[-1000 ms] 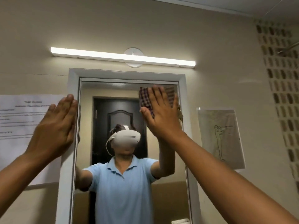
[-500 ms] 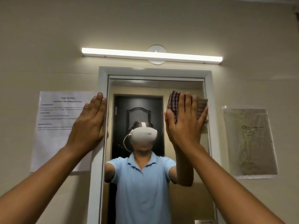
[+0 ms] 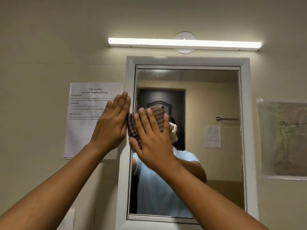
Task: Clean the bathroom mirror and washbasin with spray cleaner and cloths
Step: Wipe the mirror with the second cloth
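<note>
A tall mirror (image 3: 207, 100) in a white frame (image 3: 129, 77) hangs on the beige wall. My right hand (image 3: 152, 138) lies flat, fingers straight, pressing a dark checked cloth (image 3: 132, 128) against the glass near the mirror's left edge. The cloth shows beside and above the fingers. My left hand (image 3: 112, 127) rests flat with straight fingers on the left side of the frame and the wall. The washbasin and the spray cleaner are out of view.
A strip light (image 3: 182, 44) glows above the mirror. A printed sheet (image 3: 86, 117) is taped to the wall on the left, and a drawing (image 3: 285, 140) on the right. The glass reflects a dark door, a towel rail and a person in a light blue shirt.
My right hand has slid the cloth from the upper right of the glass down and across to its left edge. The left hand has stayed on the frame. The view has swung left.
</note>
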`<action>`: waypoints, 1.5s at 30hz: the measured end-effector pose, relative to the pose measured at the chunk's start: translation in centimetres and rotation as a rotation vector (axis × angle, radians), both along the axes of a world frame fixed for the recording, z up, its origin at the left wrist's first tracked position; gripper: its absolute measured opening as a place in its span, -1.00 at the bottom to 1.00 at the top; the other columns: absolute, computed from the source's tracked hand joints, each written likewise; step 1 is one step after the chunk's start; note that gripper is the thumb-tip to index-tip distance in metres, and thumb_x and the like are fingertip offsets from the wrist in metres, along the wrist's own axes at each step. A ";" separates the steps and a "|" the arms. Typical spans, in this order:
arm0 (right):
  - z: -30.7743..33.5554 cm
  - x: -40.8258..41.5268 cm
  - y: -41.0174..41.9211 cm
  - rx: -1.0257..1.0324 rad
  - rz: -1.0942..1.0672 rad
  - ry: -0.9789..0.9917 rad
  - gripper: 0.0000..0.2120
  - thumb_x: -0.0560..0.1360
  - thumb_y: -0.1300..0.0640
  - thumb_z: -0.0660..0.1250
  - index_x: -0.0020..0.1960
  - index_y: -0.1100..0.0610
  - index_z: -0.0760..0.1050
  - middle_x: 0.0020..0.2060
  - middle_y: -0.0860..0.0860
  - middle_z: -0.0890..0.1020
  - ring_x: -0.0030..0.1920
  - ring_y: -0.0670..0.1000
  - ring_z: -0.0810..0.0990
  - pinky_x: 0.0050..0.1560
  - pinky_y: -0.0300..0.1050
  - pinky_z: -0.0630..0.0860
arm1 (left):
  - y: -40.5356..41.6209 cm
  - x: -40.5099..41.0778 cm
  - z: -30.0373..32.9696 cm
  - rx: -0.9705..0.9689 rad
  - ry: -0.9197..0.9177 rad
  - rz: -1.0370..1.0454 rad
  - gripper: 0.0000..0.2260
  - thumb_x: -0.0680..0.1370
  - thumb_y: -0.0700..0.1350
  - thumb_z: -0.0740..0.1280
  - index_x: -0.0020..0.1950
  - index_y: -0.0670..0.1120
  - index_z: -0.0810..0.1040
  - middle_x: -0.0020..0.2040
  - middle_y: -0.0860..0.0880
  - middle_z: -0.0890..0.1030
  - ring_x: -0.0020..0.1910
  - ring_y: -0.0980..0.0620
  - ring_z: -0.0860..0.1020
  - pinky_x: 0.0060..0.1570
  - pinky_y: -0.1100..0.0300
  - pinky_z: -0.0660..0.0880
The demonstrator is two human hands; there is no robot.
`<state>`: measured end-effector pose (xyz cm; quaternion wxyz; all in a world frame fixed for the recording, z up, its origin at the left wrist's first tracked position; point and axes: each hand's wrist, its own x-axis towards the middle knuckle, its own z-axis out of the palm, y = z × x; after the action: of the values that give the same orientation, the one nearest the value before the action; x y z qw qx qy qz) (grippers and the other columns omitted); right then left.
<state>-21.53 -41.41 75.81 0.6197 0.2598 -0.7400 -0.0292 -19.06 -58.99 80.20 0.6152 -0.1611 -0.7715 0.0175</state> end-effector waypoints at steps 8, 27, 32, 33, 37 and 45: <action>-0.7 -0.1 3.6 0.216 -0.033 0.036 -0.35 0.64 -0.22 0.03 0.62 0.07 0.03 0.61 0.07 0.07 0.61 0.08 -0.05 0.51 0.35 -0.10 | 0.8 0.3 -2.5 0.016 -0.027 0.025 -0.41 0.60 -0.10 0.02 0.63 -0.13 -0.02 0.64 -0.12 -0.01 0.62 -0.04 -0.02 0.57 -0.09 0.05; -5.4 0.1 17.7 -0.482 -0.218 -0.099 -0.31 0.63 -0.26 -0.18 0.63 0.12 -0.10 0.62 0.10 -0.07 0.61 0.11 -0.13 0.54 0.30 -0.21 | 2.5 0.6 -4.7 0.040 -0.057 0.021 -0.35 0.55 -0.12 0.08 0.62 -0.17 -0.04 0.63 -0.16 -0.03 0.62 -0.09 -0.05 0.56 0.18 -0.21; -3.3 -0.2 15.6 -0.473 -0.211 -0.096 -0.30 0.63 -0.26 -0.11 0.63 0.11 -0.11 0.62 0.11 -0.04 0.61 0.13 -0.12 0.52 0.38 -0.10 | 2.6 0.7 -5.1 0.044 -0.063 0.024 -0.31 0.53 -0.21 0.15 0.63 -0.16 -0.04 0.64 -0.14 -0.06 0.62 -0.06 -0.08 0.57 0.15 -0.17; -2.1 -0.2 14.7 -0.452 -0.198 -0.092 -0.30 0.63 -0.25 -0.09 0.63 0.11 -0.12 0.62 0.11 -0.05 0.61 0.13 -0.13 0.52 0.38 -0.13 | 2.5 0.6 -5.1 0.041 -0.059 0.025 -0.31 0.53 -0.21 0.16 0.63 -0.17 -0.03 0.64 -0.14 -0.06 0.62 -0.06 -0.08 0.58 0.13 -0.16; 2.9 -0.2 9.0 -0.325 -0.133 -0.053 -0.30 0.63 -0.25 -0.04 0.63 0.10 -0.11 0.62 0.13 -0.05 0.61 0.14 -0.12 0.52 0.35 -0.18 | 2.3 0.6 -5.1 0.021 -0.052 0.044 -0.36 0.56 -0.18 0.10 0.62 -0.19 -0.03 0.64 -0.16 -0.05 0.62 -0.07 -0.07 0.59 0.08 -0.11; 0.6 0.4 0.5 -0.072 -0.057 -0.023 -0.30 0.63 -0.24 -0.04 0.62 0.12 -0.08 0.61 0.12 -0.07 0.61 0.12 -0.14 0.53 0.33 -0.21 | 1.6 0.6 -5.9 0.029 -0.080 -0.019 -0.43 0.62 -0.05 -0.04 0.62 -0.19 -0.01 0.63 -0.17 -0.02 0.62 -0.06 -0.04 0.57 -0.09 0.04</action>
<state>-21.12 -40.87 76.36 0.6190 0.2166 -0.7547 -0.0172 -18.46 -57.40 74.34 0.5862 -0.1601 -0.7941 -0.0058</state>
